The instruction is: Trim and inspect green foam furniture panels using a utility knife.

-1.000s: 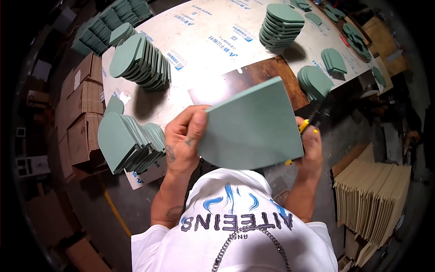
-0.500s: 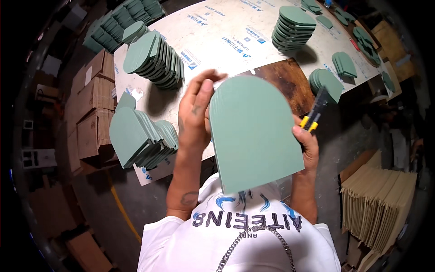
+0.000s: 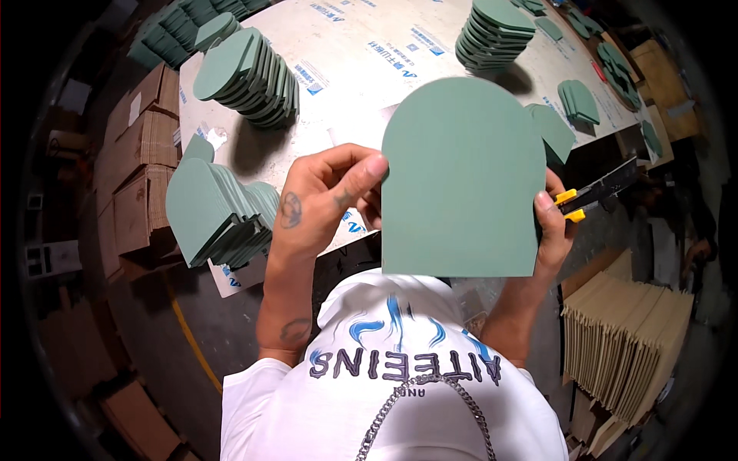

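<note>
A flat green board [image 3: 461, 184] with a rounded top and straight bottom is held up in front of my chest. At its left edge, my left hand [image 3: 330, 188] is closed, with the thumb and bent fingers pinching the rim. My right hand [image 3: 555, 223] grips the right edge, thumb on the front face and the other fingers mostly hidden behind. A black-and-yellow utility knife [image 3: 596, 192] is also in the right hand, its dark end pointing out to the upper right.
Stacked green boards [image 3: 257, 77] stand on the white table [image 3: 346, 84], with another stack [image 3: 492, 38] at the far right. More boards [image 3: 223, 207] lean at the left front corner. Cardboard bundles [image 3: 146, 154] flank the left side; tan sheets [image 3: 626, 346] stand at lower right.
The green board has moved up and right and now stands straight instead of tilted. The knife has swung outward to the right. My left hand's fingers have curled at the board's edge.
</note>
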`<state>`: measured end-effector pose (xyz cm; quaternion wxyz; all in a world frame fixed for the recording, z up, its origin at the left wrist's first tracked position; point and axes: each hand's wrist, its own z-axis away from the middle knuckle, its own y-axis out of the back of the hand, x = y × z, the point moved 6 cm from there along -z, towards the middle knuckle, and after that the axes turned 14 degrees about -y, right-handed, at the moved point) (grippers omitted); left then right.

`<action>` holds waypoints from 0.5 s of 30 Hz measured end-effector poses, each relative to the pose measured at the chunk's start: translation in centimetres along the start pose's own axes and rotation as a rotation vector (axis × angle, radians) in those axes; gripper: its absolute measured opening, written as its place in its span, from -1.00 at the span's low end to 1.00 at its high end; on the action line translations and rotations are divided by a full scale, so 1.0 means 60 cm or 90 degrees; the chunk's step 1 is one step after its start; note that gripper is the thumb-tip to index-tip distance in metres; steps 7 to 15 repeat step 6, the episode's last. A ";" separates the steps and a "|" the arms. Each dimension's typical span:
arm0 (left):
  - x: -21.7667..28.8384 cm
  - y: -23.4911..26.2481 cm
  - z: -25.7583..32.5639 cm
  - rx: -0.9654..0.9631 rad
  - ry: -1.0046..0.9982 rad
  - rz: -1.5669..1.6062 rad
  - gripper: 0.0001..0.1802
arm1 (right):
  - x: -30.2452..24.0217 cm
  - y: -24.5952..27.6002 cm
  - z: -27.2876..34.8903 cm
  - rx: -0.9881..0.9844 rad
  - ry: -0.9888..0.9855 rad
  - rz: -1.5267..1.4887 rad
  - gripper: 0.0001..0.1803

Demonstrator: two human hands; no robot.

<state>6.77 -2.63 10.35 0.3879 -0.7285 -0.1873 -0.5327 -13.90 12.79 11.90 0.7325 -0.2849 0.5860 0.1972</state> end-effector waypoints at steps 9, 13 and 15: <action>-0.002 -0.020 0.040 -0.024 0.028 -0.066 -0.64 | 0.004 0.010 -0.014 0.004 0.016 -0.003 -0.56; -0.002 -0.020 0.040 -0.024 0.028 -0.066 -0.64 | 0.004 0.010 -0.014 0.004 0.016 -0.003 -0.56; -0.002 -0.020 0.040 -0.024 0.028 -0.066 -0.64 | 0.004 0.010 -0.014 0.004 0.016 -0.003 -0.56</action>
